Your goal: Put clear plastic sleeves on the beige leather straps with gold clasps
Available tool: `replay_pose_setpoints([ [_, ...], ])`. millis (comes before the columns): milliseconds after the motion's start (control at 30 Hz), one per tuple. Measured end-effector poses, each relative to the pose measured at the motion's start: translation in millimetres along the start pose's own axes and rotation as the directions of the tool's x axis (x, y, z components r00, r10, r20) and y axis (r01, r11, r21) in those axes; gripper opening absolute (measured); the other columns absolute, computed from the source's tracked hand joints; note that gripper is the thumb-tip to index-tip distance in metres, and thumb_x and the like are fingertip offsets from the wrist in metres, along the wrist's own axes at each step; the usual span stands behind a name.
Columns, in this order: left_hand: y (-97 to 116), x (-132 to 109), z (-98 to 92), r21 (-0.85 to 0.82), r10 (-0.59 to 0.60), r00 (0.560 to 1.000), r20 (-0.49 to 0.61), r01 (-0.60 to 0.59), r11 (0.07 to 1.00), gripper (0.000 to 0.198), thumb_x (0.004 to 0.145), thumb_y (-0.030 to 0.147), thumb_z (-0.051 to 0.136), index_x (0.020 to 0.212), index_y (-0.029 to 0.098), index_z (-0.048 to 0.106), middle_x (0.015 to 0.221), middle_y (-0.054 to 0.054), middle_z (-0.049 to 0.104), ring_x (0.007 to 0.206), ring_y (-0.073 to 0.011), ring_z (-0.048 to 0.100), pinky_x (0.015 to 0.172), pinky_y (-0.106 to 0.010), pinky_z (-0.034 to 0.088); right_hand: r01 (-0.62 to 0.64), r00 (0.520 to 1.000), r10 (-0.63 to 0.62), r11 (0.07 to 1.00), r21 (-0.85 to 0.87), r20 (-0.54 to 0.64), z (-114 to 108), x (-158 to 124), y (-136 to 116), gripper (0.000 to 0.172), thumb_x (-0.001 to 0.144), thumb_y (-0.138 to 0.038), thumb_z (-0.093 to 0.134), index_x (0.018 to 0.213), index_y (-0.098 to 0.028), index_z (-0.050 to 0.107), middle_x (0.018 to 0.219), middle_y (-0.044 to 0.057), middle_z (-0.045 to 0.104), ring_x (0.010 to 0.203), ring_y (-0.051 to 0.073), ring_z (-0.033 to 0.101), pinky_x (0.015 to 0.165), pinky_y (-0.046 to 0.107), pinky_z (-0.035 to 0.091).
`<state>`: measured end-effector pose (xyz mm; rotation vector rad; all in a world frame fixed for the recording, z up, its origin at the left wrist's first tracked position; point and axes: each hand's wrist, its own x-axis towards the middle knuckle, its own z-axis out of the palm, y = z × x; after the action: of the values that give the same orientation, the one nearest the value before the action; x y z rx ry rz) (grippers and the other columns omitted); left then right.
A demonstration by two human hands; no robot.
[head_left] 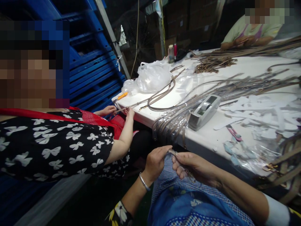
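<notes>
Seemingly mid-step: holding strap piece (172, 152) with clear plastic (190, 179) over blue apron (181, 196), near table (209, 141). Pinched closed in right hand (191, 161); cannot tell closure of left hand (155, 161). Likely done: plastic-covered straps (174, 117) draped over edge. Likely remaining: loose straps (211, 64) farther back.

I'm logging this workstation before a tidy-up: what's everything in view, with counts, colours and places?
Table: one, white, centre to right
Straps: many, brown, across table
Tape dispenser: one, grey, near edge
Plastic bags: count unclear, whitish, far left corner
Orange knife: one, orange, left corner
Pink knife: one, pink, beside scraps
Scraps: many, white, right side
Bottle: one, clear, far edge
Pallets: several, blue, behind left
Co-workers: two, black-and-white and pale-green tops, left and far right
Apron: one, blue, person's lap
Bracelet: one, silver, left wrist
Left hand: one, bare, at a brownish piece
Right hand: one, bare, gripping it
</notes>
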<state>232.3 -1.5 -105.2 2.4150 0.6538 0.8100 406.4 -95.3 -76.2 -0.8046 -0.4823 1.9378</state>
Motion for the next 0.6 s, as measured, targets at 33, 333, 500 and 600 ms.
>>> replay_pose_setpoints([
  [33,-5,-3,4.3,-0.068,-0.044,0.999,0.008,0.044,0.997,0.039,0.091,0.008,0.044,0.123,0.022,0.060,0.116,-0.006,0.069,0.107,-0.0172,0.064,0.097,-0.033,0.051,0.007,1.000,-0.007,1.000,0.013,-0.005,0,0,0,0.027,0.085,-0.037,0.068,0.088,-0.011,0.067,0.081,0.007,0.071,0.063,0.010,0.066,0.061,0.020,0.053],
  [333,-23,-26,25.4,-0.165,-0.200,0.980,-0.008,0.196,0.967,0.040,0.086,0.015,0.054,0.125,0.021,0.059,0.123,-0.007,0.066,0.115,-0.0203,0.060,0.103,-0.041,0.047,0.028,0.999,-0.027,0.999,0.035,-0.048,0,-10,0,0.028,0.082,-0.037,0.072,0.091,-0.012,0.069,0.081,0.005,0.070,0.059,0.007,0.064,0.058,0.018,0.052],
  [500,3,-11,18.5,-0.231,-0.095,0.993,-0.066,0.077,0.970,0.033,0.092,0.017,0.048,0.123,0.022,0.061,0.117,-0.007,0.069,0.107,-0.0183,0.065,0.096,-0.033,0.053,0.045,0.999,-0.043,0.998,-0.036,0.033,14,-13,-3,0.031,0.082,-0.041,0.071,0.087,-0.010,0.069,0.077,0.006,0.069,0.061,0.010,0.064,0.060,0.021,0.051],
  [600,0,0,7.2,-0.104,-0.029,0.989,-0.143,0.014,0.994,0.032,0.094,0.015,0.042,0.115,0.020,0.065,0.109,-0.007,0.072,0.103,-0.0187,0.067,0.093,-0.033,0.053,-0.004,0.998,0.006,1.000,-0.026,0.070,17,-18,1,0.029,0.085,-0.038,0.068,0.089,-0.009,0.068,0.079,0.006,0.069,0.065,0.010,0.065,0.065,0.020,0.051],
])
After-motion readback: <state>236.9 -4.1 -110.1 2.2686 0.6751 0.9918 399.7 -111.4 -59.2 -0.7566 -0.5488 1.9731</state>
